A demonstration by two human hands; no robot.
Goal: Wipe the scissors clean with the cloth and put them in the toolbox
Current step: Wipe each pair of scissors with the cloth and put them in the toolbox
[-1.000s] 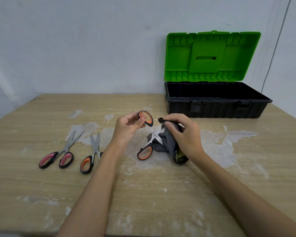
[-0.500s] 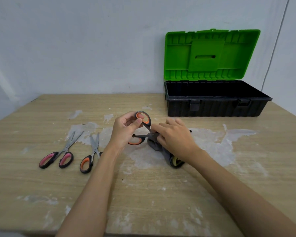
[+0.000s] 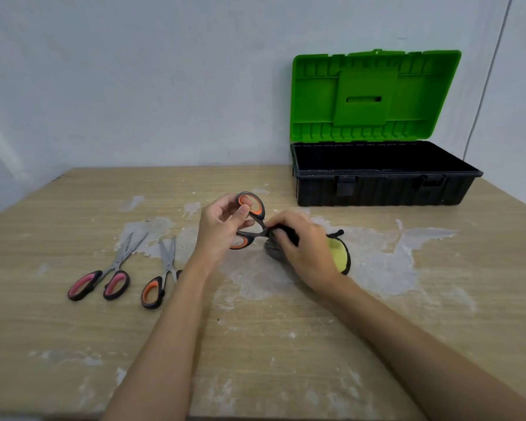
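Observation:
My left hand (image 3: 222,229) pinches the upper orange-and-black handle loop of a pair of scissors (image 3: 251,220) held just above the table centre. My right hand (image 3: 304,250) grips a grey cloth with a yellow-green side (image 3: 339,253), wrapped round the scissor blades, which are hidden inside it. The toolbox (image 3: 383,189) is black with a green lid standing open, at the back right; its inside looks dark and I see nothing in it.
Two more pairs of scissors lie at the left: a pink-handled pair (image 3: 104,276) and an orange-handled pair (image 3: 161,279), partly behind my left forearm. The wooden table (image 3: 286,344) has white smears. A pale wall stands close behind.
The scissors went from blades pointing down and open to lying level with handles closer together. My right hand with the cloth slid along the blades toward the pivot.

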